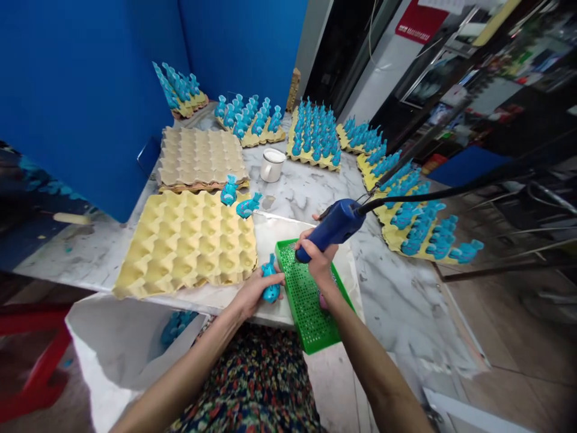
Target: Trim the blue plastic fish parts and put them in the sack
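My left hand (256,291) is closed round a small turquoise toy figure (271,285), held upright beside the green tray. My right hand (319,260) grips a blue corded power tool (336,225), whose tail hangs from a wire hook; its tip points down over the tray and is too small to make out. Under both hands lies the green perforated tray (301,313), with small shiny bits at its far end and something pink partly behind my right wrist. Two more turquoise figures, one upright (229,191) and one lying over (248,206), rest on the yellow egg tray (180,240).
Stacked grey egg trays (202,153) and a white mug (272,165) stand farther back. Trays filled with turquoise figures (315,129) line the table's back and right side. A white sack (117,337) with more figures hangs open at lower left. A black cable (419,197) crosses at right.
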`<action>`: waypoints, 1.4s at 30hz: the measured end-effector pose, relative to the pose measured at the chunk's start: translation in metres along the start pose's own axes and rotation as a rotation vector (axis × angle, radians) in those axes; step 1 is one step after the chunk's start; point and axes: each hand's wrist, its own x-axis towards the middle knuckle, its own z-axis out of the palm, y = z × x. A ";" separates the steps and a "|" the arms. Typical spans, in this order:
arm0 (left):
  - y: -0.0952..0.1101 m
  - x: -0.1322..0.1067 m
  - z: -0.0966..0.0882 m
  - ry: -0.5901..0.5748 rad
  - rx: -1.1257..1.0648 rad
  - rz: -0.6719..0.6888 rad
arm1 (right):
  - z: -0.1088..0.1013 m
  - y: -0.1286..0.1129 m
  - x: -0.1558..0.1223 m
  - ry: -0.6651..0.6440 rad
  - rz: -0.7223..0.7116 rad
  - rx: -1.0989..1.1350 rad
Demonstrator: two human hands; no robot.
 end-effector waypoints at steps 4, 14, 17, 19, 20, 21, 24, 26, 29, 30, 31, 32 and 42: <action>-0.005 0.007 0.000 0.036 -0.018 0.026 | 0.000 0.008 -0.001 -0.001 -0.016 0.001; -0.009 0.011 0.006 0.141 -0.035 0.084 | -0.002 0.018 -0.006 -0.013 -0.063 0.046; -0.012 0.014 0.010 0.189 -0.049 0.138 | -0.002 0.016 -0.007 -0.007 -0.073 0.001; -0.013 0.016 0.014 0.236 -0.063 0.197 | -0.001 0.011 -0.007 0.011 -0.086 -0.036; -0.014 0.018 0.016 0.259 -0.062 0.229 | -0.001 0.006 -0.007 0.022 -0.105 -0.047; -0.015 0.020 0.018 0.279 -0.057 0.258 | -0.001 0.000 -0.008 0.035 -0.129 -0.047; -0.018 0.028 0.023 0.326 -0.070 0.304 | 0.001 -0.020 -0.012 0.025 -0.205 0.029; -0.020 0.032 0.024 0.354 -0.086 0.308 | 0.002 -0.034 -0.019 -0.029 -0.213 0.114; -0.021 0.035 0.026 0.404 -0.075 0.322 | 0.005 -0.047 -0.029 -0.125 -0.194 0.195; -0.021 0.035 0.026 0.413 -0.069 0.326 | 0.005 -0.048 -0.031 -0.140 -0.192 0.203; -0.021 0.035 0.026 0.418 -0.065 0.324 | 0.006 -0.049 -0.033 -0.149 -0.193 0.203; -0.021 0.035 0.026 0.420 -0.062 0.318 | 0.006 -0.048 -0.035 -0.153 -0.194 0.200; -0.019 0.038 0.028 0.421 -0.063 0.313 | 0.006 -0.024 -0.039 -0.140 -0.126 0.077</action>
